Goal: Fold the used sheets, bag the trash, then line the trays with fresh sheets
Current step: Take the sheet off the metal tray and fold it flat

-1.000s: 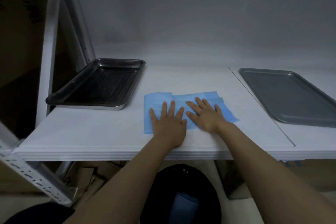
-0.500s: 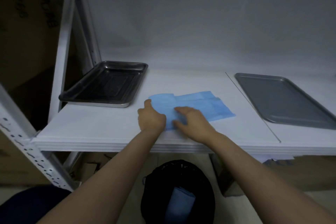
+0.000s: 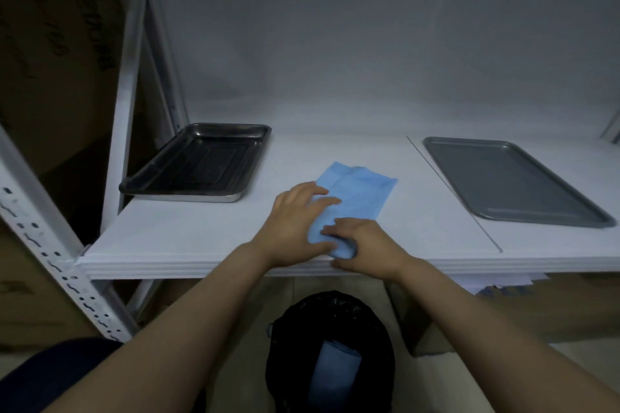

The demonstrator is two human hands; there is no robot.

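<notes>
White shelf board sat on a perforated metal upright, plain grey wall behind. Printed cardboard box stood off left, another box sat under the shelf, and something dark blue showed bottom-left.

We lose the sheet's near end under the left hand and right hand; we cannot tell whether the left grips or only rests. The bin runs off the bottom edge. Writing on the box is too blurred to read. The shelf hides most of the papers beneath.
</notes>
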